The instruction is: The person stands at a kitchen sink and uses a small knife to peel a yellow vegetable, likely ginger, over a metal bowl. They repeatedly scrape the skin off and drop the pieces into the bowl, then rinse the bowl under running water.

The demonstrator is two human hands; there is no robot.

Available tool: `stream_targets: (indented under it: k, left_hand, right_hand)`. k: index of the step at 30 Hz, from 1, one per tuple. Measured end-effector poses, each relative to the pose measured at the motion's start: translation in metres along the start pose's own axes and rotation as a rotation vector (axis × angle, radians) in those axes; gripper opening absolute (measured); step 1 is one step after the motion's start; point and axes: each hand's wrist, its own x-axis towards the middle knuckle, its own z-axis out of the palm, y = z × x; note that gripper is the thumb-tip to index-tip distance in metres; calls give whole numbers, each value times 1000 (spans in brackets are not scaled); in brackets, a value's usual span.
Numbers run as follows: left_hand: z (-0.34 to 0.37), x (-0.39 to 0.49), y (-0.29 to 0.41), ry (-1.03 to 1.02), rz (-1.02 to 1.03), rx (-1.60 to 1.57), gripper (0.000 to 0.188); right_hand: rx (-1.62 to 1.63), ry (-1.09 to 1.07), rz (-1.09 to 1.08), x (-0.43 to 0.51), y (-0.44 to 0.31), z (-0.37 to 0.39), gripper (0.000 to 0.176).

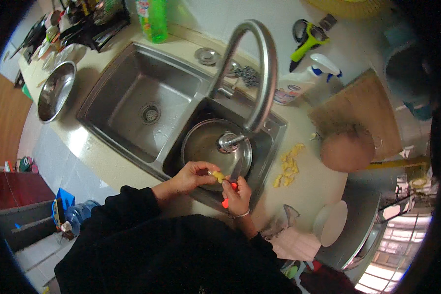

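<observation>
Between thumb and fingers, my left hand (193, 177) holds a small knobbly yellow piece, apparently ginger root (218, 176). My right hand (237, 196) grips the red handle of a knife (237, 167), whose blade points away from me, and its fingertips meet the yellow piece. Both hands are over the near side of a round metal basin (194, 137) standing in the right sink bowl. The head of the curved steel faucet (268, 73) hangs above that basin. On the counter to the right lies a pile of similar yellow pieces (289, 165).
The left sink bowl (132, 99) has a drain in its floor. A steel bowl (57, 92) leans at the counter's left edge. Behind the sink stand a green bottle (154, 22) and a spray bottle (296, 86). To the right are a wooden cutting board (364, 106) and a white round container (330, 224).
</observation>
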Motion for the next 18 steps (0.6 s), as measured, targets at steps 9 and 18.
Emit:
stream_targets:
  k: [9,18]
  left_hand:
    - [60,72,-14,-51,111,261,23]
    - [126,136,-49,-83,153,729,26]
  right_hand:
    - [-4,406,-38,-13,10,-18,11]
    - [71,512,-82,-44,24,-42,18]
